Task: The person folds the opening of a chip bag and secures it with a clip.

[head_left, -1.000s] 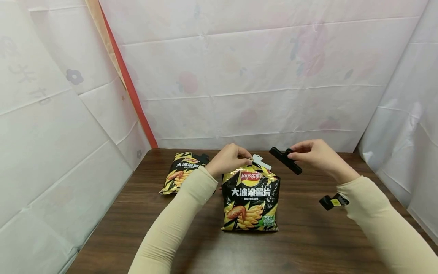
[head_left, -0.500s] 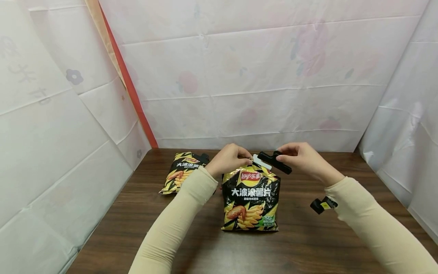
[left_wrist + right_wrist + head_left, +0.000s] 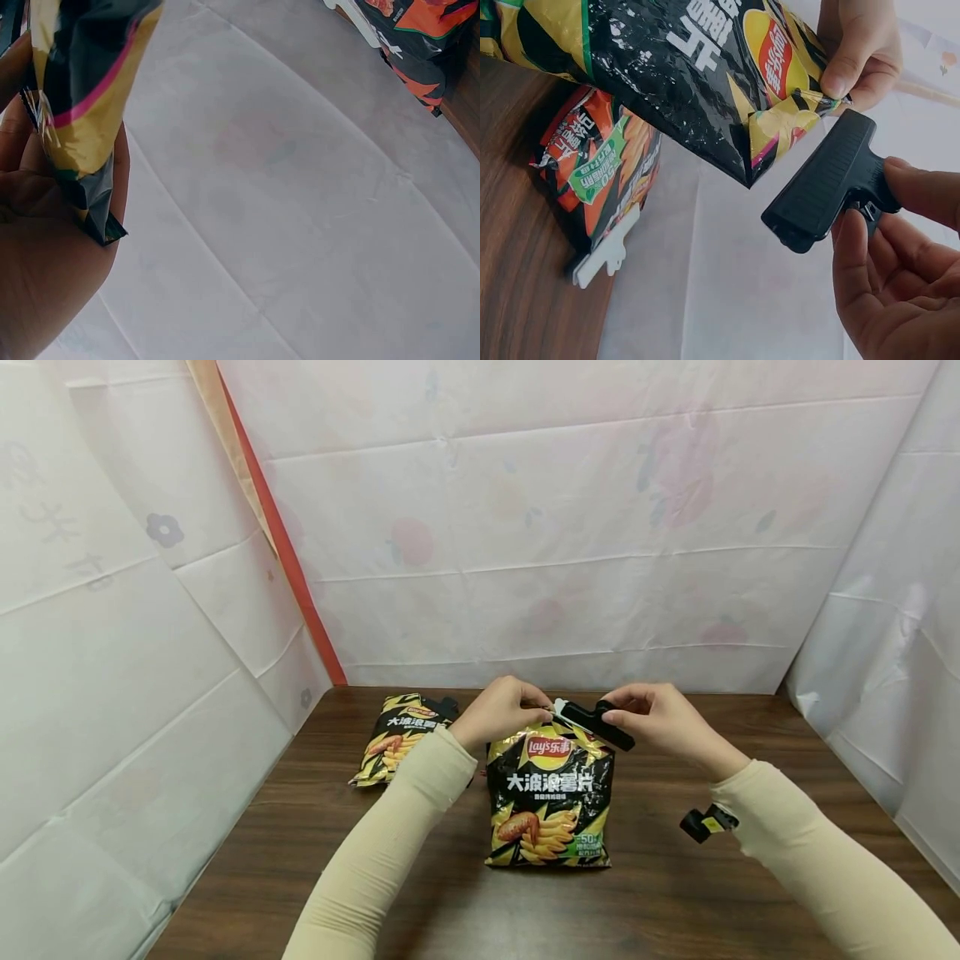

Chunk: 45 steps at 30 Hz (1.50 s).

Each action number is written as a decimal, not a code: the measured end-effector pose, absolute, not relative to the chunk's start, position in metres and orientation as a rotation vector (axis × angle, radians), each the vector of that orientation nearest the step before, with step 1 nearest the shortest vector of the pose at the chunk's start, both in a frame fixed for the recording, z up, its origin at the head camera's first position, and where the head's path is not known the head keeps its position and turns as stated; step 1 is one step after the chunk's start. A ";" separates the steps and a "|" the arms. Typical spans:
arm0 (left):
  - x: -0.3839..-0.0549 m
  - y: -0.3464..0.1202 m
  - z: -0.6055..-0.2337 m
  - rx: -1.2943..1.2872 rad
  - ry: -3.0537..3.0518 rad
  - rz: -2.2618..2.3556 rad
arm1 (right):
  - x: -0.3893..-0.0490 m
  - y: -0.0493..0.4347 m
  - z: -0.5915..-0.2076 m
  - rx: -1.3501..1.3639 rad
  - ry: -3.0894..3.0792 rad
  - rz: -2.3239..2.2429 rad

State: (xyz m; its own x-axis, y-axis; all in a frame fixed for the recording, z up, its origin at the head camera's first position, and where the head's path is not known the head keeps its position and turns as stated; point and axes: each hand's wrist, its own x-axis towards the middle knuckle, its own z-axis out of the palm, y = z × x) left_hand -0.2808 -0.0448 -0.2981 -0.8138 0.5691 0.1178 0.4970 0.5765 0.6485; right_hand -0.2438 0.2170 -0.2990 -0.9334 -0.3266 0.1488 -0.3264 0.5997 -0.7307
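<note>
A black and yellow bag of chips (image 3: 550,802) stands upright on the table, its front towards me. My left hand (image 3: 501,717) pinches the bag's folded top edge at the left corner. In the right wrist view, my right hand (image 3: 900,277) holds a black bag clip (image 3: 821,184) by its handles between thumb and fingers. The clip lies close beside the folded top of the bag; whether its jaws are spread I cannot tell. Behind stands an orange and black chip bag (image 3: 600,157) with a white clip (image 3: 606,255) on its top, mostly hidden in the head view.
A second black and yellow chip bag (image 3: 393,739), with a black clip (image 3: 441,707) at its top, lies back left, partly behind my left arm. The dark wooden table (image 3: 675,893) is bounded by white sheets (image 3: 570,527) at the back and sides.
My right hand has moved left and slightly down, bringing the black bag clip to the top of the front bag, now covering most of the white clip. The left hand has stayed in place.
</note>
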 end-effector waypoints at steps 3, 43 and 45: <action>-0.281 -0.045 -0.298 0.912 2.698 1.061 | -0.242 0.216 -0.300 -0.590 2.836 -1.288; -0.279 -0.046 -0.298 0.910 2.702 1.082 | -0.252 0.209 -0.317 -0.597 2.715 -1.436; -0.279 -0.046 -0.298 0.906 2.701 1.085 | -0.253 0.208 -0.319 -0.589 2.704 -1.443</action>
